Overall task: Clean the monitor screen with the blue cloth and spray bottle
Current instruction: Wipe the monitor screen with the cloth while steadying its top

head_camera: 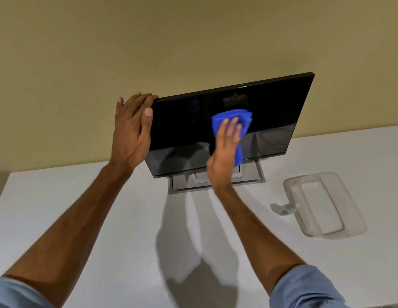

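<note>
Monitor (271,112) is gripped at its top left corner by the left hand (132,132); the right hand (224,150), fingers straight, presses the blue cloth (240,117) flat on mid-screen. It stands tilted, far on the table (104,218); right of it a spray bottle (284,209) lies beside a tray (353,210).

The monitor (227,121) blocks the table's (49,196) far edge; a clear tray (327,203) and spray bottle (284,209) crowd the right edge. Free passage lies along the near and left edges.
</note>
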